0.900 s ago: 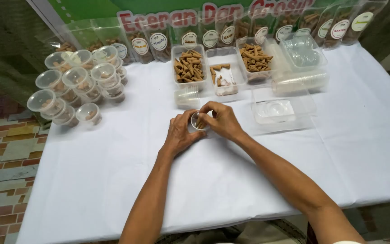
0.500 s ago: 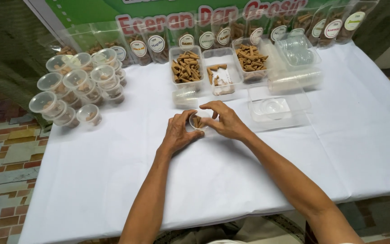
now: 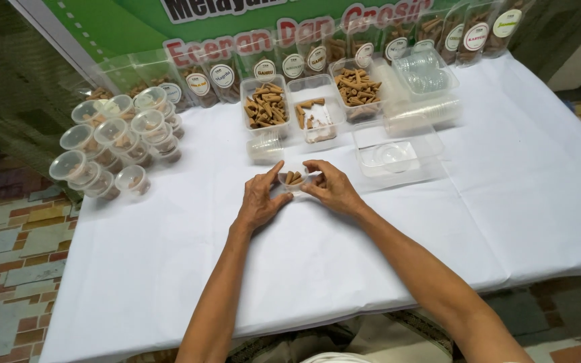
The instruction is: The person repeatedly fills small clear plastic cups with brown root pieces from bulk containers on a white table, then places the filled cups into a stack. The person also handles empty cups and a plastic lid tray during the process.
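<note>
1. Small clear plastic cup – round, see-through, no lid on it, a few brown cone-shaped sticks lying inside. Sits on the white tablecloth, abt mid-table, just in front of the row of trays.
2. Left hand – fingers curled round the cup's left side, thumb tip up by the rim; gripping it.
3. Right hand – thumb & forefinger pinch the cup's right rim, other fingers bent under; also gripping. Both hands meet at the cup, wrists resting on the cloth.
4. Just behind the cup: short stack of empty clear cups.
5. Behind that, 3 clear trays side by side: left tray full of brown cones, middle tray nearly empty w/ a few pieces, right tray full.
6. Right of the hands: flat clear tray w/ a round lid in it; further back a box of clear lids.
7. Far left: cluster of lidded filled cups, stacked, well apart from the hands.
8. Back edge: row of labelled pouches against a green banner.
</note>
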